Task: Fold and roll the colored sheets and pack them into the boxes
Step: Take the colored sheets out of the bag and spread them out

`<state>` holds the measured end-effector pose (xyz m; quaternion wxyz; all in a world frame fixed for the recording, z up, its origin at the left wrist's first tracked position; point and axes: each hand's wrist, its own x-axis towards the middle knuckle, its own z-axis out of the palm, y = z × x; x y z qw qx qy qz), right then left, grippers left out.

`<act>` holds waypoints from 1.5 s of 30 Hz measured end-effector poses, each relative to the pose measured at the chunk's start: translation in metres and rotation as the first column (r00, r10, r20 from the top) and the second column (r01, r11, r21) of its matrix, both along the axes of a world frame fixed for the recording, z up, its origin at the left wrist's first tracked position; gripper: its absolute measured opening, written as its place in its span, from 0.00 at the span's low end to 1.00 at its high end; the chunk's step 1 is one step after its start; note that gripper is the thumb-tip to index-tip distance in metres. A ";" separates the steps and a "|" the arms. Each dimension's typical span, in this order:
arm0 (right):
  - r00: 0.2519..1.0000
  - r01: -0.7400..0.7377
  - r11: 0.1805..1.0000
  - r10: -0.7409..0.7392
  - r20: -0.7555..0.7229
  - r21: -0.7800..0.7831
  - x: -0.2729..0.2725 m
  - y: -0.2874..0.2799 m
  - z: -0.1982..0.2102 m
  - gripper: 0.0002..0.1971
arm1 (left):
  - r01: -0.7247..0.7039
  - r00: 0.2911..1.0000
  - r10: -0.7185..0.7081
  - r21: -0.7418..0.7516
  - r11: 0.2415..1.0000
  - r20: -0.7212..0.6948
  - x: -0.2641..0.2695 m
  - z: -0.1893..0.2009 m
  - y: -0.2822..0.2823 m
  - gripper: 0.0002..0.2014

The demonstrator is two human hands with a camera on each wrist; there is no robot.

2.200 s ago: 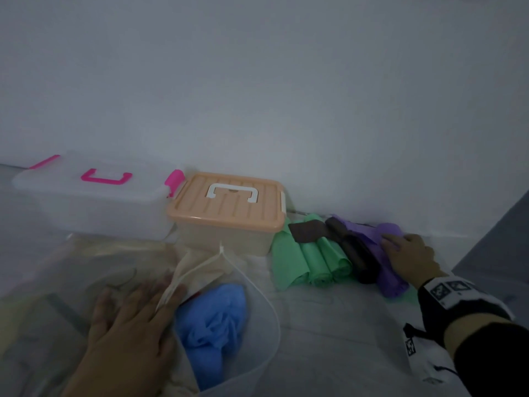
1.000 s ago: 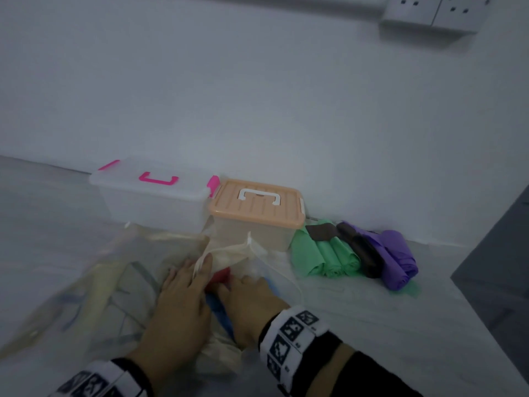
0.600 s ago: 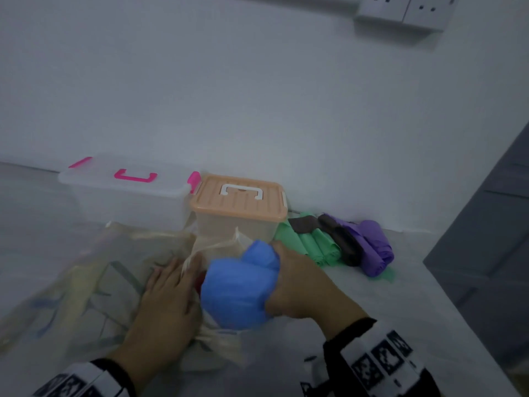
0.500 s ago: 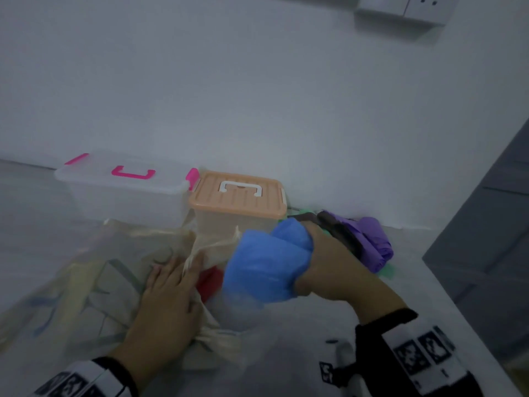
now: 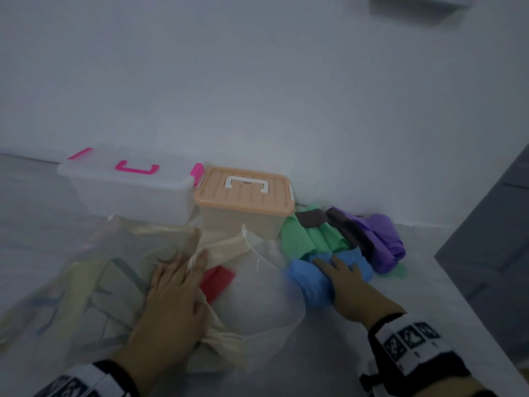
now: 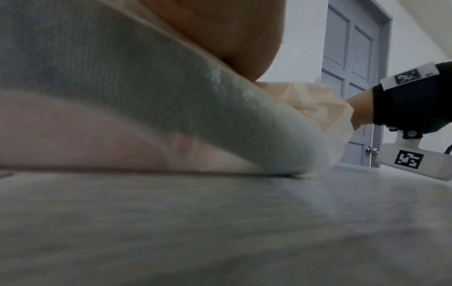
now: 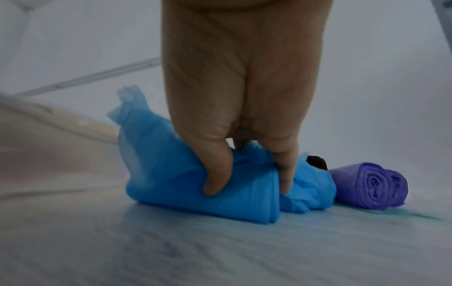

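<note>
The left hand (image 5: 169,296) is laid flat, fingers straight, on a clear bag (image 5: 86,282) holding cream film and a red sheet (image 5: 216,280), in front of two lidded plastic boxes (image 5: 128,190). Just right of the bag, the blue sheet (image 7: 186,180) is held down on the table under the right hand (image 5: 347,285), whose fingers (image 7: 217,174) are curled over its crumpled, half-rolled bulk; it is judged light, limp, slippery and springy, best pinched across the whole roll. Beside it, tighter green (image 5: 312,239), dark and purple rolls (image 7: 371,185) are seen.
</note>
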<state>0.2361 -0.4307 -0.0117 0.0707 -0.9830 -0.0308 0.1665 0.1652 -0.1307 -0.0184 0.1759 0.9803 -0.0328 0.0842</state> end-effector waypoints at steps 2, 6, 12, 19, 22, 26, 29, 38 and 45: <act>0.999 -0.017 1.000 0.017 0.027 0.009 -0.001 0.004 0.002 0.39 | -0.013 1.000 0.013 -0.035 0.999 -0.002 0.000 0.002 0.000 0.43; 0.999 0.036 0.993 -0.034 0.023 -0.114 -0.009 0.012 0.022 0.39 | -0.029 0.998 0.045 -0.307 0.951 0.045 -0.002 0.005 0.003 0.42; 0.873 -0.340 0.896 0.188 0.451 0.285 -0.028 0.091 0.071 0.17 | -0.120 0.986 0.148 -0.297 0.947 0.073 -0.006 0.027 0.015 0.41; 0.725 -0.677 0.735 0.660 0.197 0.029 -0.006 0.200 0.021 0.24 | -0.279 0.958 0.283 0.070 0.958 -0.048 -0.009 0.046 0.042 0.37; 0.711 -0.677 0.735 0.666 0.225 -0.040 0.005 0.213 0.001 0.32 | -0.261 0.965 0.261 0.028 0.965 0.013 -0.010 0.044 0.062 0.34; 0.696 -0.695 0.719 0.677 0.240 -0.010 0.013 0.215 0.001 0.30 | -0.234 0.972 0.236 0.077 0.969 -0.012 -0.006 0.045 0.082 0.35; 0.767 -0.633 0.695 0.622 0.156 0.342 0.011 0.212 0.011 0.25 | -0.200 0.977 0.196 -0.043 0.979 -0.077 -0.008 0.042 0.084 0.34; 0.937 -0.214 0.565 0.350 0.004 0.797 -0.005 0.217 0.009 0.30 | -0.142 0.988 0.115 -0.310 0.940 -0.102 -0.005 0.035 0.091 0.34; 0.860 -0.435 0.787 0.507 -0.058 0.438 0.001 0.160 0.027 0.23 | -0.027 0.997 0.018 -0.137 0.990 -0.070 -0.005 0.033 0.088 0.33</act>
